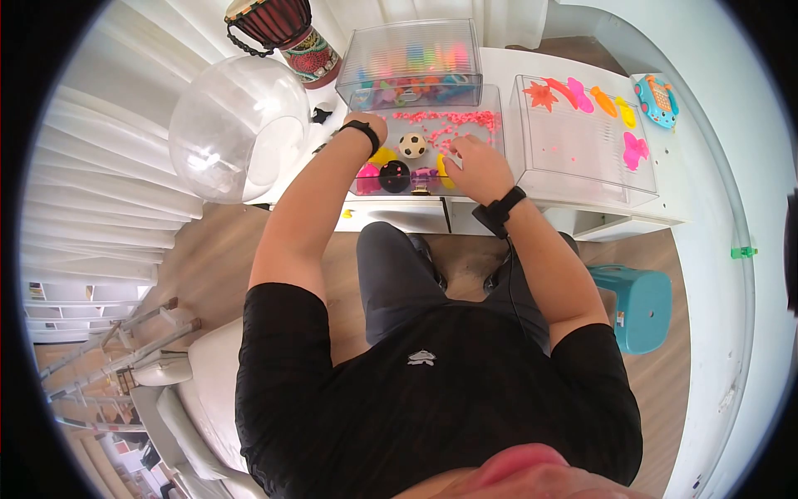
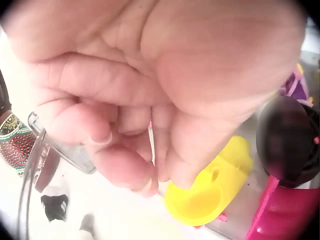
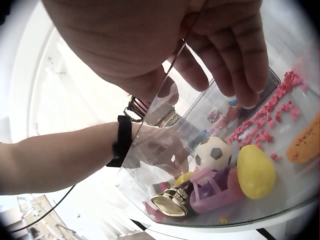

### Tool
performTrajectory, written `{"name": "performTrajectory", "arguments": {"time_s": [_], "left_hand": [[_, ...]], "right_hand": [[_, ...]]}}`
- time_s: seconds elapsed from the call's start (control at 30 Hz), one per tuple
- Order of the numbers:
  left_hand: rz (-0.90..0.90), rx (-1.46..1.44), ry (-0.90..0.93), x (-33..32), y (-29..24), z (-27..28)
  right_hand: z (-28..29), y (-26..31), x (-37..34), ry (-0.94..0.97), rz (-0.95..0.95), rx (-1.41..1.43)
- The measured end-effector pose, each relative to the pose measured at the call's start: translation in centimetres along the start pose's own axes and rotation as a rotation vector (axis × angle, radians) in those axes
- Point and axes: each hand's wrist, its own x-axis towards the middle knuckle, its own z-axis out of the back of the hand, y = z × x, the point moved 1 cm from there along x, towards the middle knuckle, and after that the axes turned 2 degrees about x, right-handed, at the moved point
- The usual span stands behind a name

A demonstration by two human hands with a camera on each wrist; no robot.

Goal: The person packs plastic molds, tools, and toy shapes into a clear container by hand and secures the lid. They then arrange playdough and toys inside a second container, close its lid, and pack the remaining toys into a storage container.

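Note:
My left hand is by the left side of a clear plastic box. Its fingers curl in with the thumb tip close to them; whether they pinch anything I cannot tell. Beside that thumb lies a yellow toy. My right hand reaches over the box's front right part, fingers loosely bent and apart, above a yellow egg. Small pink stars spread over the box floor. A toy football, a black ball and a purple toy basket sit in the box.
A lidded clear box of colourful pieces stands behind. To the right, another clear box has bright cut-out shapes on it, with a blue toy phone beyond. A transparent globe and a drum are left.

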Motion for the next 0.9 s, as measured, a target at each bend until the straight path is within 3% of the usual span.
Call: {"name": "performTrajectory", "arguments": {"time_s": [0.13,0.2,0.23,0.3,0.37,0.47,0.53,0.67,0.7,0.77,0.8,0.87,0.9], "left_hand": [[-0.039,-0.01,-0.022,-2.2,-0.3,1.8],[-0.149,-0.161,-0.195,-3.3,-0.3,2.2],[-0.151,-0.16,-0.194,-3.9,-0.3,2.2],[-0.27,-0.585,-0.341,-5.6,-0.8,2.4],[-0.343,-0.824,-0.373,-7.8,-2.0,2.9],[-0.251,-0.965,-0.43,-10.6,-4.5,3.0],[-0.233,-1.086,-0.71,-10.0,-5.7,0.8],[-0.17,-0.992,-0.925,-9.6,-6.6,-0.4],[-0.183,-0.999,-0.929,-9.6,-6.7,-0.5],[-0.105,-1.037,-0.829,-9.3,-6.7,-0.5],[-0.105,-1.058,-0.788,-9.3,-6.7,-0.4],[-0.119,-1.055,-0.765,-8.8,-6.5,-0.6],[-0.121,-1.044,-0.731,-8.6,-6.5,-0.8]], "right_hand": [[0.0,-0.1,-0.1,-0.014,0.006,0.014],[0.0,-0.1,-0.1,-0.018,0.006,0.015],[0.0,-0.1,-0.1,-0.023,0.01,0.021],[-0.1,-0.2,-0.1,-0.033,0.009,0.027],[-0.3,-0.4,-0.1,-0.059,0.026,0.032],[-0.1,-0.2,-0.3,-0.098,0.045,0.037],[-0.2,-0.2,-0.3,-0.109,0.042,0.048],[0.1,-0.1,-0.4,-0.108,0.06,0.108],[0.6,-0.2,-0.6,-0.114,0.054,0.096],[2.2,-0.5,-0.8,-0.187,0.169,0.676],[3.3,-0.9,-1.0,-0.193,0.168,0.662],[6.6,-2.3,-2.0,-0.405,0.252,0.567],[8.0,-3.7,-2.4,-0.482,0.182,0.519]]}}
